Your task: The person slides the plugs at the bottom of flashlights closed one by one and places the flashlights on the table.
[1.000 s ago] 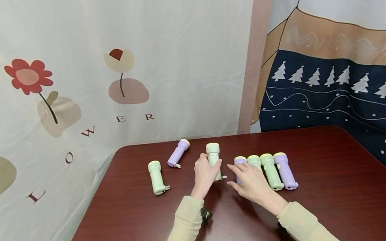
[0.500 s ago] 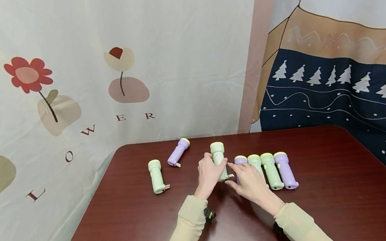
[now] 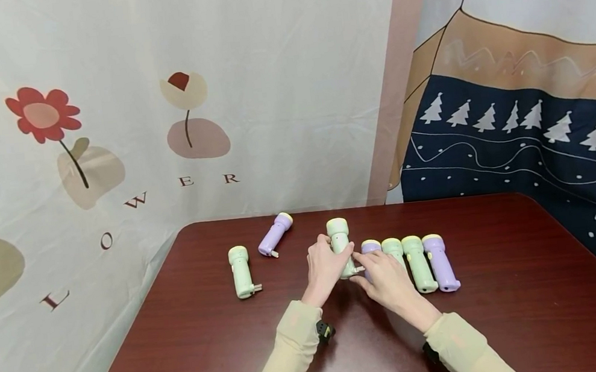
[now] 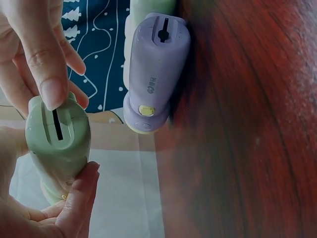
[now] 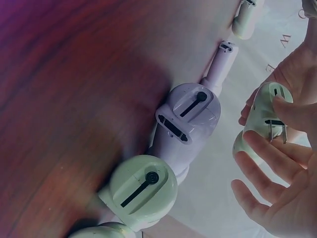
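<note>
- Pale-green plastic flashlight with a flared head (image 3: pixel 241 274) is lying leftmost on the glossy dark-red table (image 3: pixel 212 352), its metal prongs (image 3: pixel 258 288) sticking out at the base; it seems to be waiting its turn.
- Light-purple plastic flashlight (image 3: pixel 275 236) is lying aslant, farther back, also showing prongs, so it is probably left to do.
- Left hand (image 3: pixel 324 271) is gripping a second pale-green flashlight (image 3: pixel 338 230) between thumb and fingers, in front of the person, just beside the row.
- Right hand (image 3: pixel 389 279) is spreading its fingers while its thumb is touching the slotted base of that flashlight; prongs are standing out there, so this one is apparently unfinished.
- Inner purple flashlight (image 3: pixel 370 248), inner green flashlight (image 3: pixel 393 249), outer green flashlight (image 3: pixel 421 267) and outer purple flashlight (image 3: pixel 442 265) are lying side by side at the right, showing no prongs; these four seem done.
- No container is showing; the loose flashlights are resting directly on the table.
</note>
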The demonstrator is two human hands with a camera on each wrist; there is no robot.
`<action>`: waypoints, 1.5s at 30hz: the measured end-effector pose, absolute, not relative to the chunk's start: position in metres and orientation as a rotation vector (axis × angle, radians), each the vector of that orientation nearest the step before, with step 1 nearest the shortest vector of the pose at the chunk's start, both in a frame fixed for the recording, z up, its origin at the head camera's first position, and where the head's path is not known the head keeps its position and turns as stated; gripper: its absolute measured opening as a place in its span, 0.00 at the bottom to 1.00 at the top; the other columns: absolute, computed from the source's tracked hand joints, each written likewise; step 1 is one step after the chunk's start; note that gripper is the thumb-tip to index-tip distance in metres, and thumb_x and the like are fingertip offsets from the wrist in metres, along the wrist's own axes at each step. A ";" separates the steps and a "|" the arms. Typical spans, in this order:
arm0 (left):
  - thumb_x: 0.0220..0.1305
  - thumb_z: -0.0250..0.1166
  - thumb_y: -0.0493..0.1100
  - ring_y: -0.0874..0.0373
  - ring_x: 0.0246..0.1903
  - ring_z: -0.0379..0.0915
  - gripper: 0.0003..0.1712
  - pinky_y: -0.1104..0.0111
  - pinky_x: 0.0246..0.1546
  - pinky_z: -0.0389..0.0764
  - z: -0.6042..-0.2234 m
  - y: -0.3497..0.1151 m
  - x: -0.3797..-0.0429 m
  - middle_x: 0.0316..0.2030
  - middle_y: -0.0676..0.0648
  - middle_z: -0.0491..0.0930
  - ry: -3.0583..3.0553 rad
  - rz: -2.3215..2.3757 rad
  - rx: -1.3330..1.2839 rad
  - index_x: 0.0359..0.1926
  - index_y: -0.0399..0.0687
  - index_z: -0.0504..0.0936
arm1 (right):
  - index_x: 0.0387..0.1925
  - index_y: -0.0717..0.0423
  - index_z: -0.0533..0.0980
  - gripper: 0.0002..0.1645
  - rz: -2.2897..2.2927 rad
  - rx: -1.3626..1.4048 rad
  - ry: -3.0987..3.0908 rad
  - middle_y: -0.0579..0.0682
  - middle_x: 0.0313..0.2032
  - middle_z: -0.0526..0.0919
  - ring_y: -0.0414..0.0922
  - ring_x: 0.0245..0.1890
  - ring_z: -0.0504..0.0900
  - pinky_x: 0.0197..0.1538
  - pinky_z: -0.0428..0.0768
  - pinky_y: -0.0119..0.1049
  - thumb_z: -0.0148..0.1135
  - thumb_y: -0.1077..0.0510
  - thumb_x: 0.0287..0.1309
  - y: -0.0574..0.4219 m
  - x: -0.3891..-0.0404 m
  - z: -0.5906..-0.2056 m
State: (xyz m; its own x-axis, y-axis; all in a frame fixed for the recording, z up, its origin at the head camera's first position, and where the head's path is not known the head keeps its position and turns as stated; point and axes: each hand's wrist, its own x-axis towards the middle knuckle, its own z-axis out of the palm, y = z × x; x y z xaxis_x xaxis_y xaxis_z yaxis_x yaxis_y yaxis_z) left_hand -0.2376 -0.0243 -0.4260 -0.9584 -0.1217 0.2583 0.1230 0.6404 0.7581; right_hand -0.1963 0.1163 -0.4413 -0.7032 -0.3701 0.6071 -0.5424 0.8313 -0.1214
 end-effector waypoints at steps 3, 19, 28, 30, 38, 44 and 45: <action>0.49 0.70 0.55 0.54 0.24 0.74 0.24 0.68 0.25 0.72 -0.426 -0.024 -0.238 0.24 0.45 0.80 -2.575 -1.225 -0.004 0.33 0.41 0.75 | 0.45 0.58 0.80 0.26 0.391 0.677 -2.406 0.50 0.36 0.86 0.48 0.39 0.82 0.40 0.79 0.43 0.75 0.52 0.43 0.116 -0.196 -0.441; 0.47 0.71 0.56 0.53 0.23 0.73 0.24 0.67 0.24 0.71 -0.422 -0.021 -0.235 0.24 0.47 0.77 -2.588 -1.193 0.008 0.32 0.43 0.72 | 0.41 0.61 0.80 0.25 0.396 0.691 -2.361 0.50 0.33 0.86 0.47 0.36 0.81 0.41 0.77 0.40 0.76 0.56 0.39 0.115 -0.196 -0.440; 0.47 0.71 0.57 0.52 0.24 0.73 0.24 0.68 0.24 0.71 -0.421 -0.020 -0.236 0.25 0.47 0.77 -2.598 -1.186 0.031 0.32 0.44 0.71 | 0.38 0.59 0.80 0.23 0.424 0.730 -2.326 0.47 0.29 0.84 0.45 0.33 0.79 0.38 0.77 0.39 0.77 0.57 0.38 0.117 -0.197 -0.438; 0.47 0.71 0.57 0.51 0.24 0.73 0.24 0.67 0.25 0.71 -0.421 -0.020 -0.236 0.24 0.47 0.77 -2.594 -1.186 0.037 0.32 0.44 0.71 | 0.38 0.59 0.80 0.23 0.422 0.734 -2.318 0.47 0.28 0.83 0.45 0.33 0.78 0.38 0.77 0.39 0.77 0.57 0.37 0.118 -0.197 -0.437; 0.46 0.70 0.57 0.50 0.25 0.73 0.24 0.66 0.26 0.70 -0.419 -0.019 -0.234 0.24 0.47 0.77 -2.602 -1.178 0.057 0.32 0.45 0.71 | 0.36 0.58 0.80 0.22 0.415 0.734 -2.305 0.47 0.27 0.83 0.45 0.32 0.78 0.37 0.77 0.39 0.78 0.57 0.36 0.118 -0.197 -0.437; 0.45 0.70 0.57 0.50 0.25 0.73 0.25 0.66 0.26 0.70 -0.417 -0.019 -0.233 0.24 0.47 0.78 -2.600 -1.163 0.061 0.32 0.45 0.71 | 0.35 0.58 0.80 0.21 0.418 0.731 -2.300 0.47 0.28 0.84 0.45 0.33 0.78 0.37 0.77 0.38 0.78 0.57 0.35 0.117 -0.197 -0.437; 0.45 0.70 0.57 0.50 0.25 0.73 0.25 0.66 0.26 0.70 -0.417 -0.019 -0.232 0.24 0.47 0.78 -2.600 -1.164 0.062 0.32 0.45 0.71 | 0.34 0.58 0.80 0.21 0.421 0.730 -2.301 0.47 0.27 0.84 0.45 0.33 0.78 0.37 0.77 0.38 0.78 0.57 0.35 0.116 -0.197 -0.437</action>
